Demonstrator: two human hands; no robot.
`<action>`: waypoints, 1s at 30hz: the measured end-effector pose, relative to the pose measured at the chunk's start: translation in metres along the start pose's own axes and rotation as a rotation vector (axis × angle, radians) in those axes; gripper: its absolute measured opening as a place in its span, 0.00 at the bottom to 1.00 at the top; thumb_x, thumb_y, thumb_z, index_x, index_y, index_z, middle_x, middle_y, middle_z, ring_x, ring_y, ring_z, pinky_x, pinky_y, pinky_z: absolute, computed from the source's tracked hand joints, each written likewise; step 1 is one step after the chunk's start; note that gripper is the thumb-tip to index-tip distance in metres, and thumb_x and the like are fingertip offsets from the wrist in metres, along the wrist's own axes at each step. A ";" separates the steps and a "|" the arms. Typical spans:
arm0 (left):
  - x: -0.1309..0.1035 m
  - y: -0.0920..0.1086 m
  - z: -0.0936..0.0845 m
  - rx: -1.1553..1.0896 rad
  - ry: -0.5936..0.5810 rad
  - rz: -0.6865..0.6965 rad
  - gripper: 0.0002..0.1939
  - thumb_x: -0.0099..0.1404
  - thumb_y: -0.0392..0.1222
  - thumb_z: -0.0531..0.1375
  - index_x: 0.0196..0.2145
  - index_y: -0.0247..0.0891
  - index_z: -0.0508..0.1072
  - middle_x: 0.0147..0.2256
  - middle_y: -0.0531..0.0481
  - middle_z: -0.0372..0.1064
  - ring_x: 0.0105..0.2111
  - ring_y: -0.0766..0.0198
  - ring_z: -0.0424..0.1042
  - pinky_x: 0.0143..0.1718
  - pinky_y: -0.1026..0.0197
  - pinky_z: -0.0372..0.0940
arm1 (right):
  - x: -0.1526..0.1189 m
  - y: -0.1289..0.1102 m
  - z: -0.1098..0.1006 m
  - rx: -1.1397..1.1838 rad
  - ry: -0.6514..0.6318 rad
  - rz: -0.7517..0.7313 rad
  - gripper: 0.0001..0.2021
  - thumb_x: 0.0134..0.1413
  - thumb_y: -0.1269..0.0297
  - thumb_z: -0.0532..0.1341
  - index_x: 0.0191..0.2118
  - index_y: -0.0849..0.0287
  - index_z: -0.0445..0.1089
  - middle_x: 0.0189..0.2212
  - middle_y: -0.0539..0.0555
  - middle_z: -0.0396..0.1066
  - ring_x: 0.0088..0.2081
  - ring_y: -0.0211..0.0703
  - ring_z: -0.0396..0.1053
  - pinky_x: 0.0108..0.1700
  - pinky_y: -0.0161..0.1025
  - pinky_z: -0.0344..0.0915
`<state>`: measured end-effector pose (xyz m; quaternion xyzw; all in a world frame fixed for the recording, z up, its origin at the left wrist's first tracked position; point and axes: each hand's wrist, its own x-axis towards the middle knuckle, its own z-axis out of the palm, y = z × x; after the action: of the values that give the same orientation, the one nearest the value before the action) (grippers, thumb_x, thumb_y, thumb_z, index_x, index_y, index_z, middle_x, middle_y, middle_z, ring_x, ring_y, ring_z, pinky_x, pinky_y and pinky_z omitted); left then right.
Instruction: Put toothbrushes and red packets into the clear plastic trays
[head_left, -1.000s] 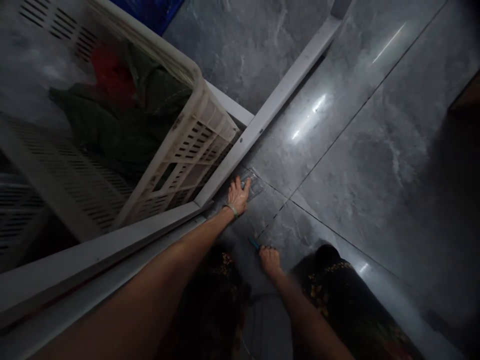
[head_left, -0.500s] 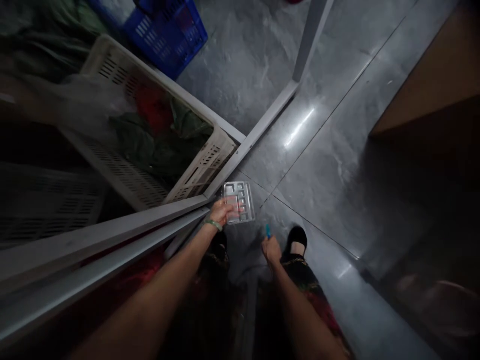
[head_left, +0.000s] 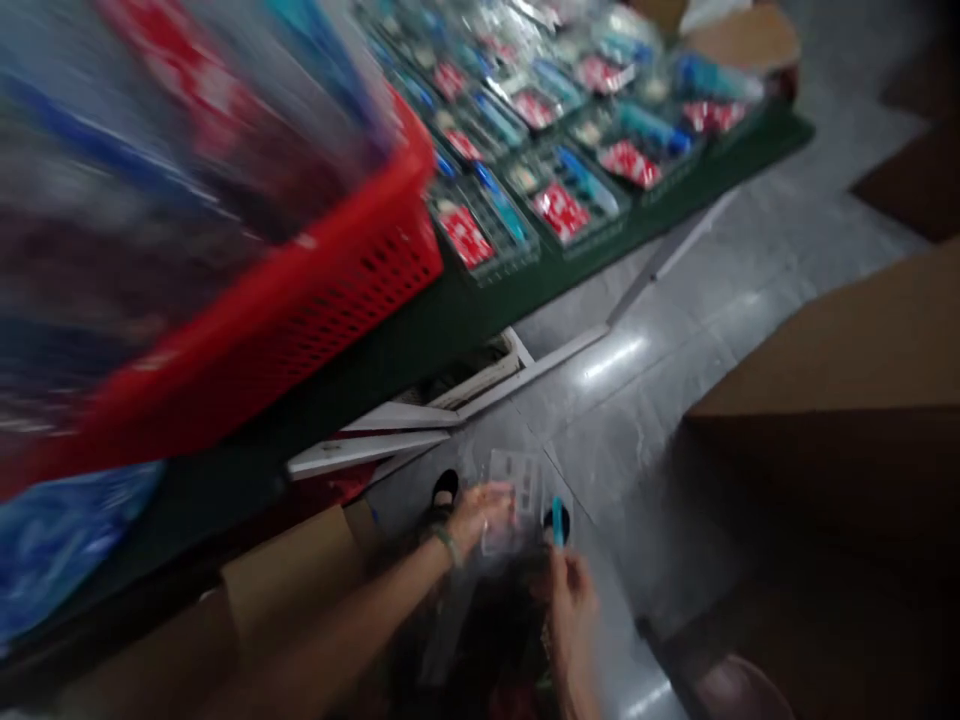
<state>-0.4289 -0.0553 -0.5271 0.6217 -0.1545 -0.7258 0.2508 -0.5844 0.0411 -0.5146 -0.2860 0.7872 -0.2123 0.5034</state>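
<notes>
My left hand point(head_left: 480, 515), a bracelet on its wrist, is closed on the left side of a clear plastic tray point(head_left: 529, 480) with moulded compartments. The tray hangs above the floor and is blurred; its compartments cannot be made out well. A short way to the right, my right hand point(head_left: 574, 590) grips a thin turquoise stick-like thing point(head_left: 557, 520), which points up out of the fingers. What kind of thing it is cannot be told. Hand and tray are apart.
A dark green table point(head_left: 480, 310) bears a red basket point(head_left: 360, 290) of bagged items and several filled clear trays point(head_left: 577, 195) with red-and-white and blue pieces. Cardboard boxes stand at right point(head_left: 840, 350) and lower left point(head_left: 300, 570). A white crate point(head_left: 487, 375) sits under the table.
The view has swung up from the floor and crate, so the tabletop now shows. Both hands still hold the tray and the turquoise thing, which now sticks out farther.
</notes>
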 end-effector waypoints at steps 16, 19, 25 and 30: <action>-0.279 0.065 -0.002 -0.512 0.220 0.477 0.21 0.53 0.50 0.67 0.42 0.37 0.75 0.39 0.43 0.74 0.40 0.57 0.73 0.41 0.60 0.67 | -0.139 -0.175 -0.025 -0.363 -0.426 -0.943 0.20 0.60 0.47 0.47 0.44 0.54 0.67 0.30 0.58 0.73 0.28 0.47 0.71 0.29 0.39 0.65; -0.311 0.064 -0.013 -0.576 0.273 0.502 0.20 0.55 0.50 0.66 0.43 0.38 0.75 0.40 0.43 0.74 0.39 0.56 0.74 0.42 0.57 0.67 | -0.166 -0.204 -0.019 -0.405 -0.511 -1.098 0.14 0.61 0.54 0.49 0.43 0.55 0.67 0.28 0.56 0.73 0.27 0.45 0.70 0.29 0.37 0.63; -0.357 0.058 -0.064 -0.689 0.280 0.527 0.21 0.56 0.49 0.65 0.46 0.39 0.74 0.39 0.45 0.75 0.37 0.56 0.75 0.36 0.59 0.69 | -0.227 -0.245 0.023 -0.544 -0.577 -1.364 0.09 0.58 0.61 0.53 0.38 0.57 0.67 0.28 0.54 0.72 0.27 0.42 0.69 0.28 0.35 0.58; -0.395 0.078 -0.128 -0.842 0.292 0.594 0.21 0.55 0.46 0.66 0.46 0.42 0.74 0.41 0.46 0.74 0.41 0.54 0.74 0.41 0.55 0.69 | -0.281 -0.295 0.076 -0.680 -0.589 -1.556 0.06 0.57 0.63 0.54 0.36 0.57 0.65 0.29 0.53 0.71 0.30 0.43 0.69 0.30 0.35 0.58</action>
<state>-0.2506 0.1109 -0.1825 0.4916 0.0172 -0.5285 0.6919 -0.3527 0.0044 -0.1728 -0.9148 0.2300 -0.1669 0.2869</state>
